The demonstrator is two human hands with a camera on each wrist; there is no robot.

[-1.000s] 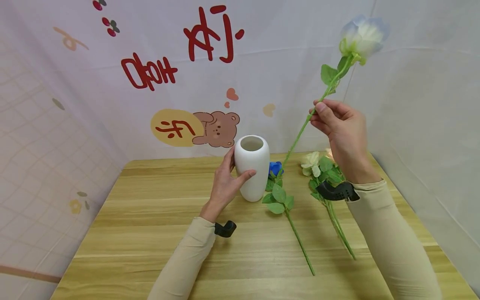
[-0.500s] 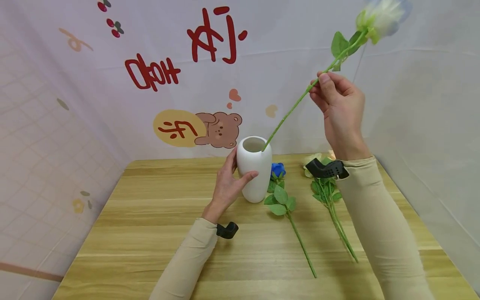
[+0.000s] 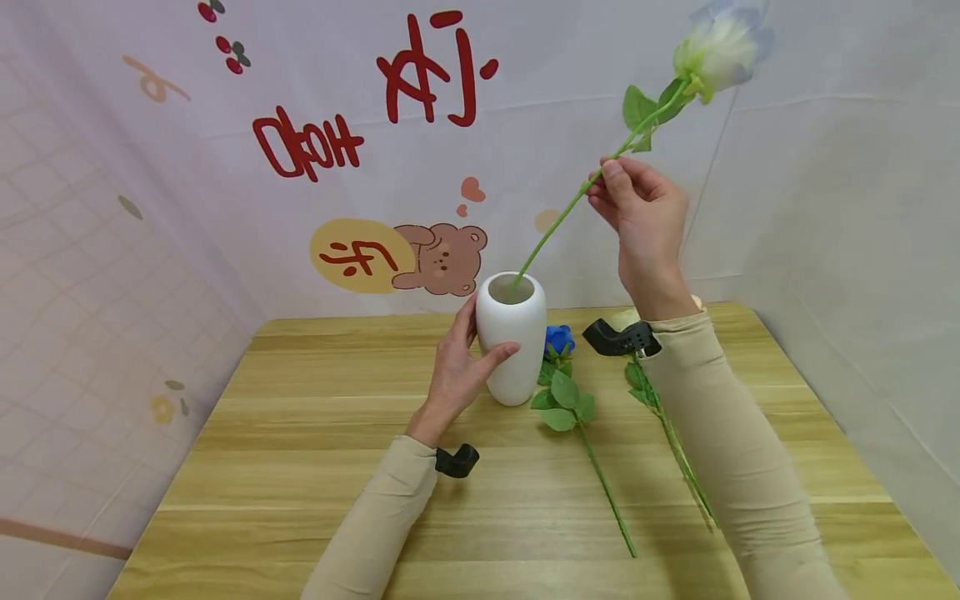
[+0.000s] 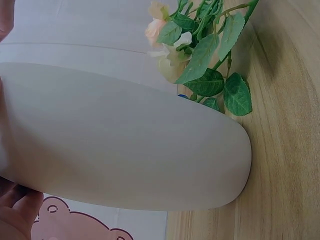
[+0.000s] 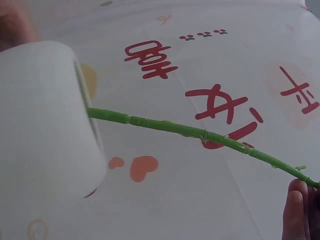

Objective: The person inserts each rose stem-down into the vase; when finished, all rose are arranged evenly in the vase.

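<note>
My sleeves (image 3: pixel 731 442) are beige, snug, creased. Left wrist mount (image 3: pixel 457 461) black, angular. Right wrist mount (image 3: pixel 622 338) also black, probably perforated; detail's small.

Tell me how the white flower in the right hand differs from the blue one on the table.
The white flower has pale petals with bluish edges; the blue flower is deep blue. The white flower slants up from inside the vase; the blue flower lies on the table beside it. The right hand pinches the white flower's stem; no hand touches the blue flower. Both have green stems and leaves.
</note>
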